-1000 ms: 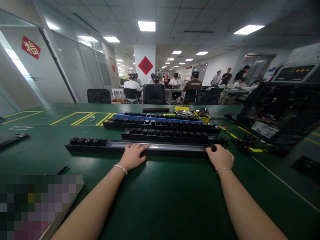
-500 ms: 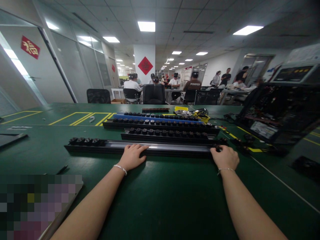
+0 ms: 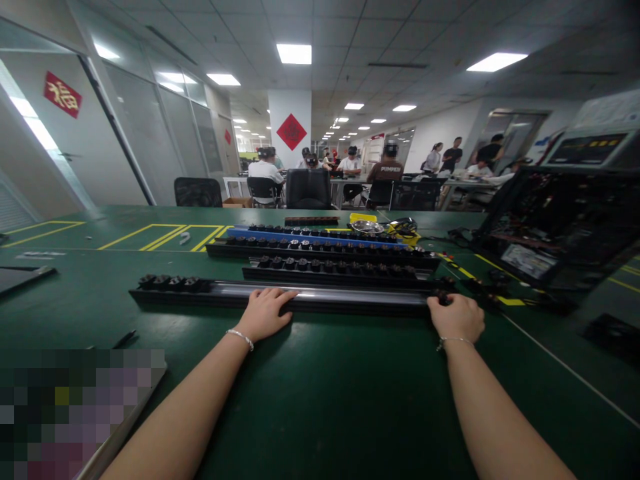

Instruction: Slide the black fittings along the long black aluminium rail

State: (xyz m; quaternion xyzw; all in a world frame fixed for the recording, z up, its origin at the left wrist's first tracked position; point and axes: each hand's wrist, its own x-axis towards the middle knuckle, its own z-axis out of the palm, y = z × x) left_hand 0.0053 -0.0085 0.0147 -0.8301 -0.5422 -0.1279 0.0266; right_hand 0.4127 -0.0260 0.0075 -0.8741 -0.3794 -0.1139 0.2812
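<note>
Left hand [image 3: 265, 313] loosely spread, on a long, glossy rail [image 3: 350, 295], right hand [image 3: 459, 318] pinching a small dark part [image 3: 441, 295]

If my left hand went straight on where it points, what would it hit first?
Past the front bar under it, your left hand would probably meet the next black bar, with its row of knobs; depth is hard to judge.

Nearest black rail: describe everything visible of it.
The rail is long, straight and black, with a shiny grey strip, perhaps metal, along its top. Four dark knobs line its left end. It lies flat across the green table. The left hand rests near its middle; the right hand is curled at its right end, whose details are unclear.
</note>
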